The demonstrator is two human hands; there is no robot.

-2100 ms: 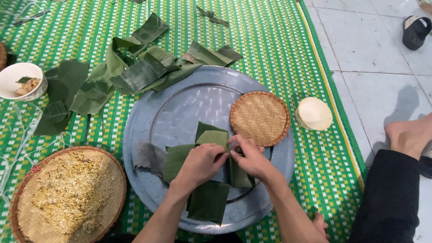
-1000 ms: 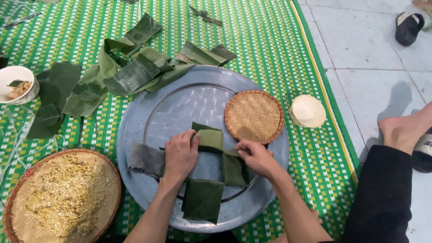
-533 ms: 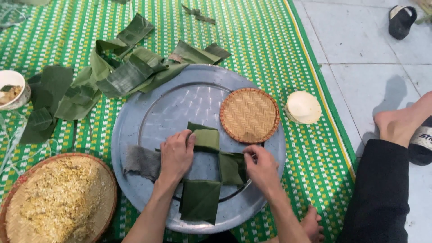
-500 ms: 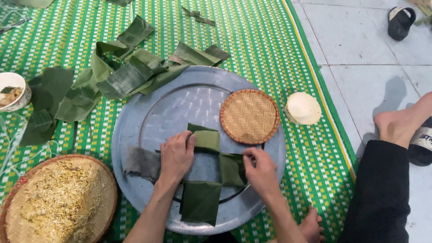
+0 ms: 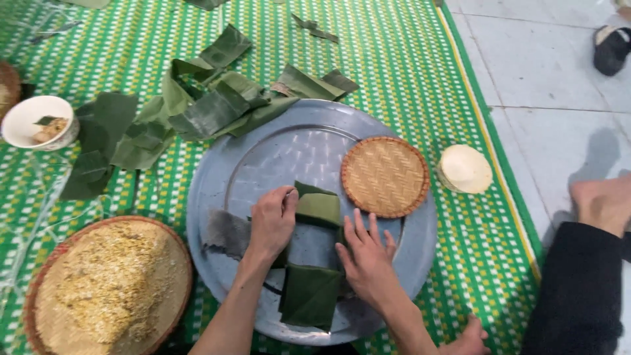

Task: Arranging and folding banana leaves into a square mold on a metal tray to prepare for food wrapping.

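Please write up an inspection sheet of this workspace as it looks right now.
Surface: green and white checked woven mat on pale floor tiles.
Job's things: round metal tray with banana leaf strips laid in a cross.
Clutter: loose banana leaf pieces beyond the tray; small woven lid on the tray's rim; pale round cake; white bowl; flat basket of yellowish grain.
Hands: left hand and right hand both press flat on the leaves, holding nothing.
Cables: nothing seen.
Surroundings: a person's dark trouser leg and bare foot at right; a sandal on the tiles.
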